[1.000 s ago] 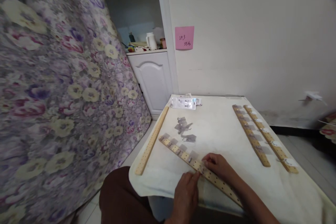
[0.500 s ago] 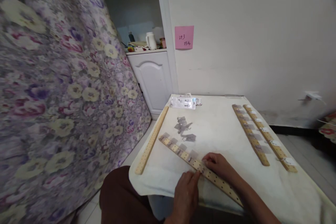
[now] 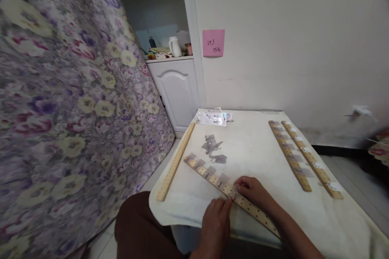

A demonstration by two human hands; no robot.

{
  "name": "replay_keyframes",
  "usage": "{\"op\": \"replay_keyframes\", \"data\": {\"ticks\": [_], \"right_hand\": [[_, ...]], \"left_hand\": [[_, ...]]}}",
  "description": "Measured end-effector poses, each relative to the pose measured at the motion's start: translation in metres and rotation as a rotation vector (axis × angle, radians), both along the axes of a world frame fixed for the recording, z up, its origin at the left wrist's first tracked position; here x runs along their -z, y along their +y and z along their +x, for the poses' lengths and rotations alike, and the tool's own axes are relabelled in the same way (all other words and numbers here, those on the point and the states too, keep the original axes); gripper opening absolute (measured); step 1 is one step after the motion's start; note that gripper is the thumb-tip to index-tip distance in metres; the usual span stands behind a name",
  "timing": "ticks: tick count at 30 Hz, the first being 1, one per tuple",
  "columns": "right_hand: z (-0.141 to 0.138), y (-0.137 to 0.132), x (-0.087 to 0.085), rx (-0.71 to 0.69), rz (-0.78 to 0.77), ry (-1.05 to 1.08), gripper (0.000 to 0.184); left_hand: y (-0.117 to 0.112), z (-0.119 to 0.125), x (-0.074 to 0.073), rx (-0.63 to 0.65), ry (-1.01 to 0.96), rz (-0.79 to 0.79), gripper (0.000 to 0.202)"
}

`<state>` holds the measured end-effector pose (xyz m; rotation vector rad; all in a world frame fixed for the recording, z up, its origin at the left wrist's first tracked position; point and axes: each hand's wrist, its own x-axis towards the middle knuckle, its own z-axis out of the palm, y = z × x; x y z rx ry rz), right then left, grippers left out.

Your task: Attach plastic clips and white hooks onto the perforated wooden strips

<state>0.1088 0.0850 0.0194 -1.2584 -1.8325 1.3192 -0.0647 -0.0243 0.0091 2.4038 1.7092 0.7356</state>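
Note:
A perforated wooden strip [image 3: 258, 213] lies slantwise on the cloth-covered table before me. Along its far half sit several small metal hooks with clear backings, one hook [image 3: 219, 183] nearest my hands. At the strip's middle, another clear-backed adhesive hook [image 3: 233, 195] is partly hidden between my fingertips. My right hand [image 3: 252, 190] pinches it from the far side, fingers curled. From the near side, my left hand [image 3: 216, 219] has thumb and index finger closed on the hook at the strip's edge. Loose clear-backed hooks [image 3: 210, 144] lie in a small pile beyond the strip.
Another bare perforated strip [image 3: 174, 164] lies along the table's left edge. Two strips with hooks, an inner one [image 3: 290, 156] and an outer one [image 3: 316, 165], lie at the right. Clear packaging [image 3: 211, 119] rests at the back. A floral curtain [image 3: 75, 109] hangs at left.
Almost nothing has moved. The clear backing of the hook between my fingertips shows a little more on the strip now, while both hands keep their places.

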Motion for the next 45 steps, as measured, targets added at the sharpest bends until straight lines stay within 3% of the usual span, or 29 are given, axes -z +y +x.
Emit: {"op": "replay_keyframes", "data": {"ticks": [18,29,45], "right_hand": [[0.0,0.002,0.007,0.007,0.007,0.015,0.014],[-0.001,0.0,0.0,0.013,0.015,0.008,0.014],[-0.001,0.001,0.005,0.006,0.005,0.02,0.015]], "left_hand": [[0.001,0.0,0.012,-0.008,0.117,0.006,0.055],[0.001,0.001,0.009,-0.005,0.132,-0.008,0.052],[0.002,0.0,0.014,0.01,0.185,0.034,0.054]]}}
